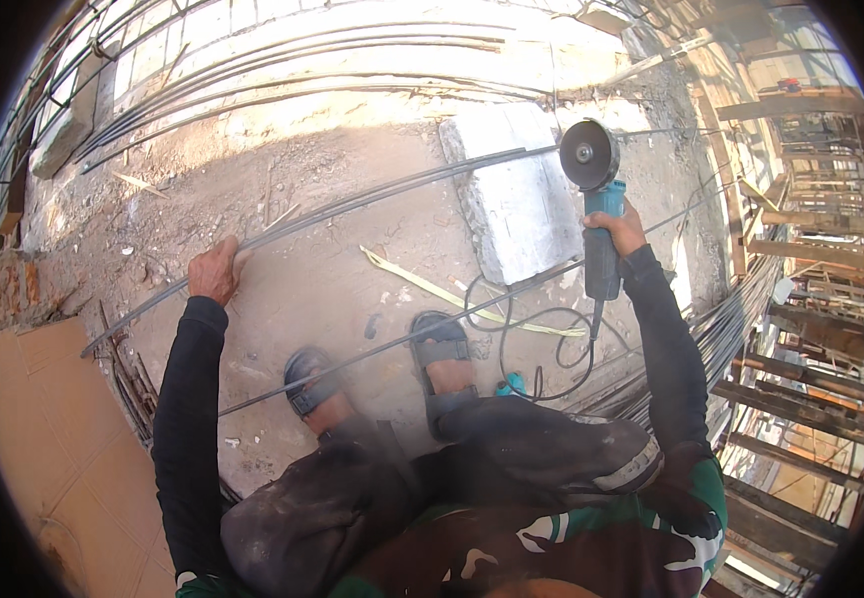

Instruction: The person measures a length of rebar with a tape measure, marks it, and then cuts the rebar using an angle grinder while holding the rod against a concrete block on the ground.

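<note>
My left hand (216,271) is closed round a small bundle of steel rebars (352,204), which slants up to the right and rests across a pale concrete slab (517,199). With my right hand (619,227) I grip a teal angle grinder (602,254) by its body. Its dark cutting disc (588,154) points away from me, close to the right ends of the bundle. Whether disc and bars touch, I cannot tell. The grinder's black cord (542,374) trails down and loops on the ground. Nearer my feet, a single rebar (392,342) crosses the ground.
More long rebars (292,65) lie at the far side. Beside my left arm is a brown cardboard sheet (63,448). A yellowish strip (432,287) lies on the dusty ground. On the right, a bundle of rods (751,309) runs along wooden planks (821,349).
</note>
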`<state>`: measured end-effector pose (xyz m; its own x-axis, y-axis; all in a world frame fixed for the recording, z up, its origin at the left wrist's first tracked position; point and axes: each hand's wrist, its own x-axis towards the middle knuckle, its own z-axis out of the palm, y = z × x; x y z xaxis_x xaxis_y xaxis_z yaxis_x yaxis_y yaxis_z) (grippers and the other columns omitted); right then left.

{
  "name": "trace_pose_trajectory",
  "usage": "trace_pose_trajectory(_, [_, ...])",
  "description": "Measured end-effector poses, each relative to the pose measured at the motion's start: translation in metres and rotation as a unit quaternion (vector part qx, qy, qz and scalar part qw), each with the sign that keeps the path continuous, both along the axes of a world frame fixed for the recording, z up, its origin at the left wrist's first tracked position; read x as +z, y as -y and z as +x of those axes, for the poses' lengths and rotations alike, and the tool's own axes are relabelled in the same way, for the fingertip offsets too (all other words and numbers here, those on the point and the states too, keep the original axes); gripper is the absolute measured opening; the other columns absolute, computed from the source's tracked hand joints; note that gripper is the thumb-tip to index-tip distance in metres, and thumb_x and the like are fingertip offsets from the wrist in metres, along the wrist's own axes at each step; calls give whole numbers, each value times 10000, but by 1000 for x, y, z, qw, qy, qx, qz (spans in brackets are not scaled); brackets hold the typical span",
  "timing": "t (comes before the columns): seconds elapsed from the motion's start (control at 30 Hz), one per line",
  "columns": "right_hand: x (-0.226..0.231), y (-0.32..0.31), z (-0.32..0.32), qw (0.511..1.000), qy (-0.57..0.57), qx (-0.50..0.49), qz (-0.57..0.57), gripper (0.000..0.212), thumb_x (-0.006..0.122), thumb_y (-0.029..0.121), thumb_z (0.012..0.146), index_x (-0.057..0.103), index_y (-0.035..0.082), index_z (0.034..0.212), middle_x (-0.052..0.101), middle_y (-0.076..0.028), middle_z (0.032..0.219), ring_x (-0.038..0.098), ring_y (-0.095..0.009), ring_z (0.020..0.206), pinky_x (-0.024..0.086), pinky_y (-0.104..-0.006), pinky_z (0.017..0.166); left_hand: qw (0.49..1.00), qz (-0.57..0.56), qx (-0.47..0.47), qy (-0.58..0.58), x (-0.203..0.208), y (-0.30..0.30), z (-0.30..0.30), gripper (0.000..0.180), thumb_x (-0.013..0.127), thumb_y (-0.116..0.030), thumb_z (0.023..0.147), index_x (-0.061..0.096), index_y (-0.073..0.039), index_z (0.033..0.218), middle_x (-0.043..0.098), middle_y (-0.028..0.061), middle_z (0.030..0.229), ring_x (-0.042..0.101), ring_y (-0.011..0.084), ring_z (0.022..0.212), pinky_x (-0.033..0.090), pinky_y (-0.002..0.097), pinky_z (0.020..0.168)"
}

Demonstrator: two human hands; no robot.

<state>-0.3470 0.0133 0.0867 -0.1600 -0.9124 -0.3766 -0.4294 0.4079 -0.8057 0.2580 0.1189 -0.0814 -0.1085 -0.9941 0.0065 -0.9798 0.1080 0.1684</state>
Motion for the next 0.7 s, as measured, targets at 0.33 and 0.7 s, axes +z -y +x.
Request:
trace_pose_trajectory(0.33, [-12,26,-13,983,-171,72,6,736,813,189,571,487,-62,1180,626,-166,998,625,-244,862,511,-330,770,999,7,-15,31,-6,-1,1,298,597,-353,891,475,-82,879,599,136,760,629,344,702,491,440,606])
trace_pose_trajectory(0.7, [-33,64,-7,957,-265,112,20,937,820,247,552,382,-85,1310,593,-228,1104,612,-291,968,500,-347,840,999,-11,-18,37,-6,1,-1,314,628,-359,870,478,-84,843,599,140,731,627,345,661,489,440,576])
